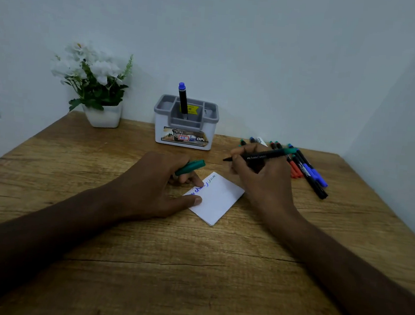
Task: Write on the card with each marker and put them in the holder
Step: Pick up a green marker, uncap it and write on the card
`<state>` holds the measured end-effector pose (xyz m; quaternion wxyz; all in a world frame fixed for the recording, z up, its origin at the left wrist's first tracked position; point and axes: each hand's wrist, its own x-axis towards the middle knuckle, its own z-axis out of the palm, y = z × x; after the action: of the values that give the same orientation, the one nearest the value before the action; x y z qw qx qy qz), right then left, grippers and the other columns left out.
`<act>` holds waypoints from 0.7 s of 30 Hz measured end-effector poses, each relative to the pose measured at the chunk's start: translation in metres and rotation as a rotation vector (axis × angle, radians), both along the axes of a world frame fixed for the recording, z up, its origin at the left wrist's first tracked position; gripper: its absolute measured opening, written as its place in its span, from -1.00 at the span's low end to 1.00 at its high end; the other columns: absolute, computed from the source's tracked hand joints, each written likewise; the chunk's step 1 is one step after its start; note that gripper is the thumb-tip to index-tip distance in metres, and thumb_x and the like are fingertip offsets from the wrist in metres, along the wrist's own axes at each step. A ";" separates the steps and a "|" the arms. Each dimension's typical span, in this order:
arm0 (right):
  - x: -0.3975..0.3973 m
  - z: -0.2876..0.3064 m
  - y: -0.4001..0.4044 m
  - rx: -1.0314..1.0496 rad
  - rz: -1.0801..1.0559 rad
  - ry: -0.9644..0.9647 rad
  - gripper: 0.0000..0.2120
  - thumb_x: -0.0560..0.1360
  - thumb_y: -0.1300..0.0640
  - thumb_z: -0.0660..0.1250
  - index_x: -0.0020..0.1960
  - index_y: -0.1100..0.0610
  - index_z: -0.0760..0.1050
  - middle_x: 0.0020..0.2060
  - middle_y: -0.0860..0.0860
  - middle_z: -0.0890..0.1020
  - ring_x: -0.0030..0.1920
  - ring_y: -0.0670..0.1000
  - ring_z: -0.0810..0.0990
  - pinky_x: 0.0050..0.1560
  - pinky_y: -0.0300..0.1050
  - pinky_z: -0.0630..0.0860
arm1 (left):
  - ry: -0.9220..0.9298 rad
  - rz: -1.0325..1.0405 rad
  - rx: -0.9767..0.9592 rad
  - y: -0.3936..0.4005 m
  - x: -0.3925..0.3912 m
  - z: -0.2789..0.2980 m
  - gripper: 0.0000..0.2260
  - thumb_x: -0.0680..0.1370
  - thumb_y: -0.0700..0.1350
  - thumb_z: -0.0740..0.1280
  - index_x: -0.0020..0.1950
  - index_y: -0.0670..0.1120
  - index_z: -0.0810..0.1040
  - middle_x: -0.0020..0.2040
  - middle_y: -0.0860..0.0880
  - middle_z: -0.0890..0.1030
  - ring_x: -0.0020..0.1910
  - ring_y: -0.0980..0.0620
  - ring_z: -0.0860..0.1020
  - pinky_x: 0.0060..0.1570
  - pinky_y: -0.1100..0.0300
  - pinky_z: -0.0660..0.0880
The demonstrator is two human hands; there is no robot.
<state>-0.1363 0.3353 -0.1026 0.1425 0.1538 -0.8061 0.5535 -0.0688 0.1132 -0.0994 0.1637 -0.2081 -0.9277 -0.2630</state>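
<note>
**Green marker uncapped, tip off the card**

White card lies flat on the wooden table, turned at an angle between your two hands. Its upper left edge carries blue writing and, next to it, a short line of fine dark script, probably green. The rest of the face is blank.

Your right hand grips the green marker, fingers curled round the black barrel. The tip points left and is lifted clear of the card, above the table just beyond its far corner. Your left hand does two jobs: its thumb and a fingertip press on the card's left edge, and its curled fingers hold the green cap.

By the look of it, you are at the end of the writing step with this marker. The next move calls for bringing cap and tip together, pressing the cap home, then carrying the marker to the holder.

That white and grey holder stands behind the card, near the wall, with one blue-capped marker already upright in its middle compartment. A loose pile of markers in red, blue, green and black waits on the table to the right, just beyond your right hand. A pot of white flowers stands at the far left.
</note>
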 end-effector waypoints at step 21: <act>0.040 0.002 -0.011 0.226 0.326 -0.098 -0.93 0.44 -0.02 0.51 -0.13 -0.05 0.73 -0.21 0.01 0.77 -0.18 0.12 0.72 -0.13 0.31 0.66 | 0.011 -0.031 -0.062 -0.016 -0.009 -0.008 -0.72 0.54 0.13 0.48 0.07 -0.04 0.59 -0.09 0.16 0.60 -0.09 0.18 0.54 -0.17 0.33 0.44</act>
<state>-0.0958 0.3241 -0.1009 -0.0064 0.2700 -0.8334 0.4821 -0.0780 0.0971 -0.1070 0.1582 -0.2288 -0.9313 -0.2353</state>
